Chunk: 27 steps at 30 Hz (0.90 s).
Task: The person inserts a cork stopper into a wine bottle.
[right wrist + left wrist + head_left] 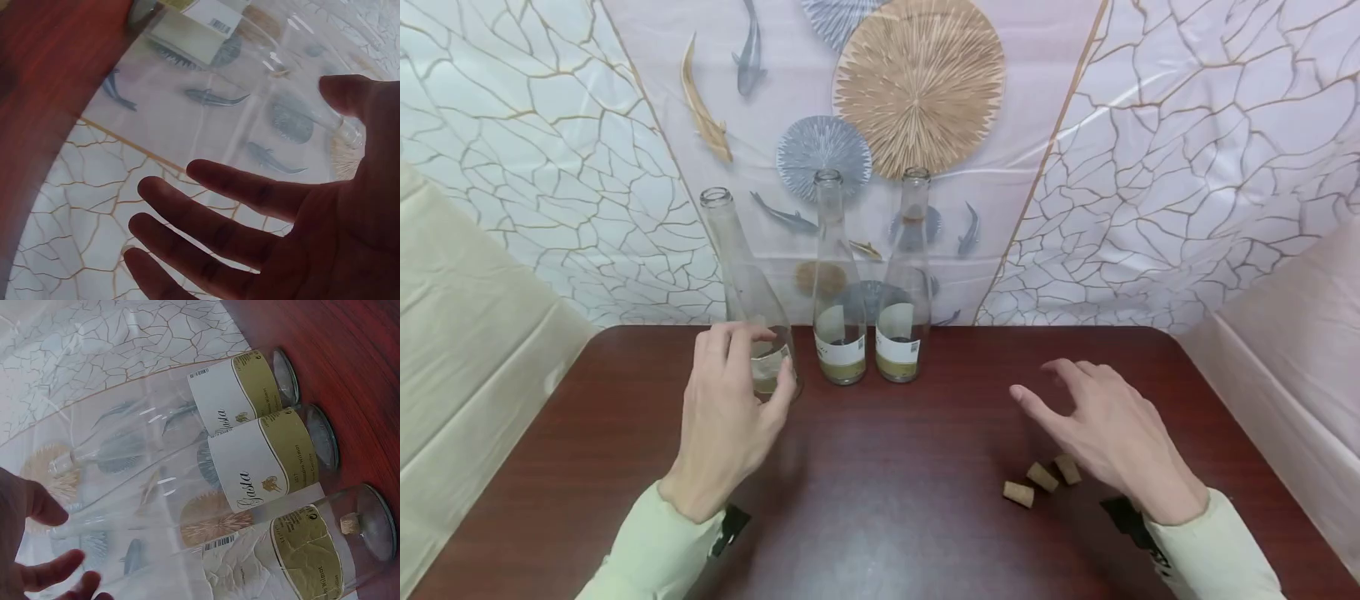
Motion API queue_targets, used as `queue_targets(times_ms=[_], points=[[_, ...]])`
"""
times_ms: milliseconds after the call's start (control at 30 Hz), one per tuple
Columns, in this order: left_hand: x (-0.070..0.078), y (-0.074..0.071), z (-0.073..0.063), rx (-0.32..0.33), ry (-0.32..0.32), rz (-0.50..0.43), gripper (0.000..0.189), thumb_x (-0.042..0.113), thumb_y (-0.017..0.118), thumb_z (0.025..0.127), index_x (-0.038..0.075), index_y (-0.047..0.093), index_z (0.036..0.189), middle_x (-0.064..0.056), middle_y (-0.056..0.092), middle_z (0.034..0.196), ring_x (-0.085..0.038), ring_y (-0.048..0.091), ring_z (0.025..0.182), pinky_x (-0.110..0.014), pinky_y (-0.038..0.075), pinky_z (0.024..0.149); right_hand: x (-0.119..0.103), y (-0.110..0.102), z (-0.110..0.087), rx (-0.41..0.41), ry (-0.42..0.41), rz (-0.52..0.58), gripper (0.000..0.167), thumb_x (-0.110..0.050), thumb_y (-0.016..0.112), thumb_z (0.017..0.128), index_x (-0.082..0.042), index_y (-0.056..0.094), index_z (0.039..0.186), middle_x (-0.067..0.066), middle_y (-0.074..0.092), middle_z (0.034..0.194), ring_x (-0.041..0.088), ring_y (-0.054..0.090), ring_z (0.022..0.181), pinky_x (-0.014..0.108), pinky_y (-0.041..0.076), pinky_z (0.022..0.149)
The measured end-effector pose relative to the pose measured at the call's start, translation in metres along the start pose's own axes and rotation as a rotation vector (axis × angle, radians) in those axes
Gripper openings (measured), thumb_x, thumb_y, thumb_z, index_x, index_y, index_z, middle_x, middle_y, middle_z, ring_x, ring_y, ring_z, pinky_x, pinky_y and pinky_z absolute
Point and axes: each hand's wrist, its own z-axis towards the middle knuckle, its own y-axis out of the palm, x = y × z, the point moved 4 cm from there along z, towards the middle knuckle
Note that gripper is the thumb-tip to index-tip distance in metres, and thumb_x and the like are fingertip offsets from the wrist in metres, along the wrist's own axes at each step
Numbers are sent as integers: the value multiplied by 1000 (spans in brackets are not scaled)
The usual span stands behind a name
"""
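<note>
Bottles (840, 352) stand at the back of the table (880, 500), prob. for elbow room, w/ L hand (726, 415) empty, fingers parted nr the leftmost bottle (766, 367), & R hand (1116, 427) empty, fingers spread wide nr 3 corks (1042, 477).

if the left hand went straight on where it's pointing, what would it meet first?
Probably the leftmost bottle, in line beyond the left hand in the head view; the depth between is unclear.
</note>
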Motion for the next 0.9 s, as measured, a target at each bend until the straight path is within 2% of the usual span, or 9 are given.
queue_targets(times_ms=[67,267,400,533,700,833,900], points=[[-2,0,2,20,-33,6,23,15,64,88,2,62,107,-13,59,102,-30,54,96,-44,49,71,4,2,-1,-7,9,-8,74,-72,49,95,-8,63,129,19,68,120,38,62,107,59,50,76],[-5,0,9,98,-113,-14,21,14,63,88,2,59,105,-13,53,92,-27,52,89,-42,44,68,14,11,-6,-22,-16,-39,61,-65,59,93,-7,67,112,11,70,100,27,64,86,47,51,63],[-5,-3,14,131,-140,-16,29,15,63,88,0,57,111,-16,51,94,-30,50,92,-40,41,71,24,21,-11,-83,23,-43,53,-59,66,91,-7,67,103,4,64,86,19,58,72,38,43,54],[-9,-7,20,140,-216,-24,43,19,65,88,0,50,124,-17,48,97,-31,48,94,-39,39,74,35,29,-15,-170,81,-42,49,-58,69,89,-10,67,97,2,60,79,18,54,67,35,39,51],[-16,-9,26,95,-296,-25,56,26,68,91,3,40,134,-19,44,109,-32,45,104,-38,41,79,43,33,-18,-227,115,-45,47,-57,71,87,-11,67,94,1,63,80,18,56,67,35,39,51],[-22,-8,32,34,-331,-45,66,31,67,94,3,34,144,-23,42,124,-34,42,118,-43,44,92,46,38,-18,-280,138,-38,46,-57,72,86,-13,65,89,0,62,78,18,54,66,35,38,52],[-24,-6,35,-3,-344,-60,73,33,67,96,3,29,150,-25,40,132,-36,39,125,-46,41,102,47,40,-17,-294,138,-36,44,-57,73,86,-14,64,85,-1,61,76,18,53,65,35,39,52]])
